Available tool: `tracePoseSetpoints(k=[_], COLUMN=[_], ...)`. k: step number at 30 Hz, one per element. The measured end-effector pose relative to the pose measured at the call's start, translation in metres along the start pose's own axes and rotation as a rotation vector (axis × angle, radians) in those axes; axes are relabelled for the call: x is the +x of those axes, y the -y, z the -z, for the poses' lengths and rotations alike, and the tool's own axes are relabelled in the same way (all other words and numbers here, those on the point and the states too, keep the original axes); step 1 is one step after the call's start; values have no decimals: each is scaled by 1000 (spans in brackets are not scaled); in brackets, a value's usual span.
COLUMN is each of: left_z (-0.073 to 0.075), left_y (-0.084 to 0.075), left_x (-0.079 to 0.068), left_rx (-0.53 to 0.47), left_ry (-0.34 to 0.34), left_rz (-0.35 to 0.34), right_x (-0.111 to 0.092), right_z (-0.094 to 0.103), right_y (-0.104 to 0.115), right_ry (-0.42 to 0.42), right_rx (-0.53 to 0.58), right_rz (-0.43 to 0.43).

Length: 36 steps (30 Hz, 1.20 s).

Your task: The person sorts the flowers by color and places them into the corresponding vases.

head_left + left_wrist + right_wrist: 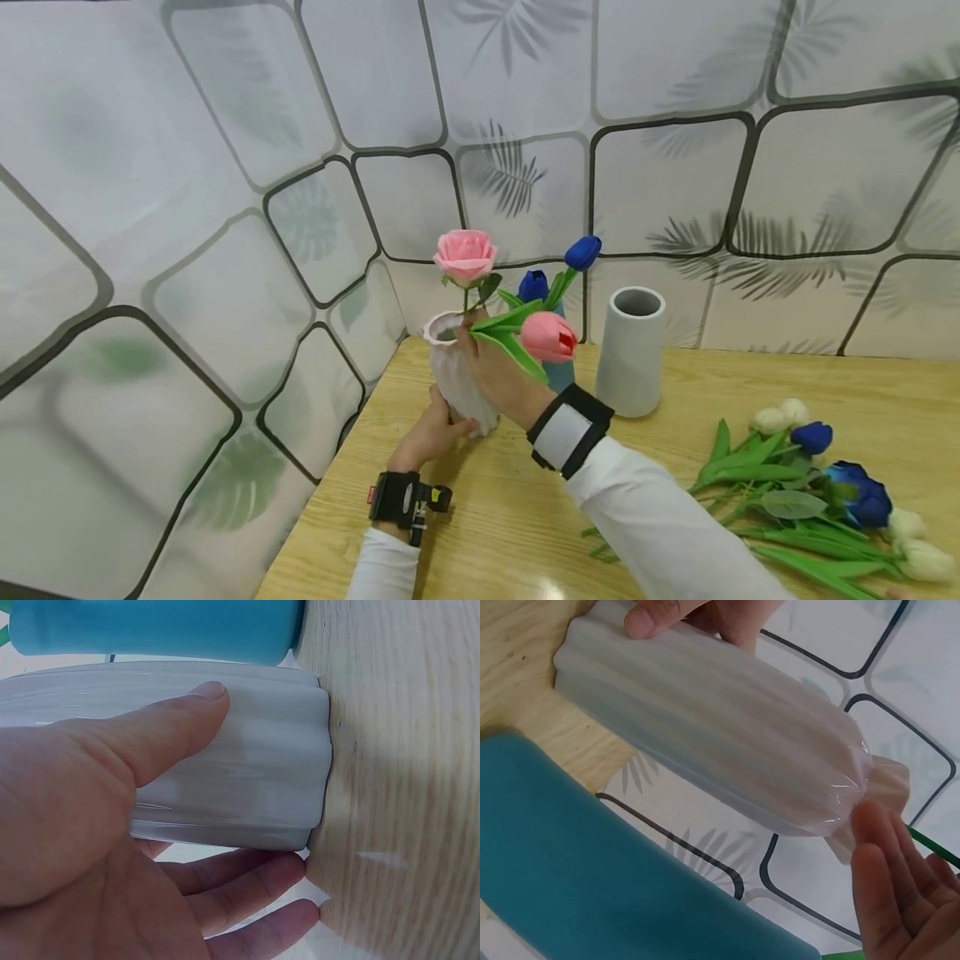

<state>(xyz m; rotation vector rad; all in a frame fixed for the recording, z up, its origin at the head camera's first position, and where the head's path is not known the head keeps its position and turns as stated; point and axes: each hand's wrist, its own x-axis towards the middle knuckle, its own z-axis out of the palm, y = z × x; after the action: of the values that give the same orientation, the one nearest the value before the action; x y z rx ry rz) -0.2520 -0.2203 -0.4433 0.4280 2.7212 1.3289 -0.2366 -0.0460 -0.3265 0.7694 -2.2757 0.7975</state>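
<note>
A white ribbed vase stands on the wooden table, its scalloped rim facing up. My left hand grips it near the base, the thumb along one side and the fingers around the other. At the rim is my right hand, its fingertips at the vase's neck. It pinches a pink tulip near the base of the leaves; the contact is partly hidden. The bloom leans right, over the hand. A pink rose rises upright from the vase.
Right behind my right hand stands a blue vase with blue tulips. A plain grey-white vase stands farther right. Blue and white flowers with green leaves lie at the table's right. A patterned curtain borders the table behind and left.
</note>
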Motion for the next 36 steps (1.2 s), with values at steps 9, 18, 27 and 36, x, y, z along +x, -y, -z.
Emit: tracePoseSetpoints(k=[9, 18, 27, 36], left_z=[-2, 0, 4, 5], left_y=[-1, -5, -5, -2], left_x=[1, 1, 3, 1], left_rx=[-16, -21, 4, -31], left_ry=[21, 44, 37, 43], left_rz=[4, 13, 23, 35], right_x=[6, 9, -3, 5], right_z=[-4, -4, -5, -14], right_y=[-1, 1, 0, 7], right_ry=[206, 202, 60, 255], right_rx=[-322, -352, -346, -225], right_rz=[-100, -223, 37, -138])
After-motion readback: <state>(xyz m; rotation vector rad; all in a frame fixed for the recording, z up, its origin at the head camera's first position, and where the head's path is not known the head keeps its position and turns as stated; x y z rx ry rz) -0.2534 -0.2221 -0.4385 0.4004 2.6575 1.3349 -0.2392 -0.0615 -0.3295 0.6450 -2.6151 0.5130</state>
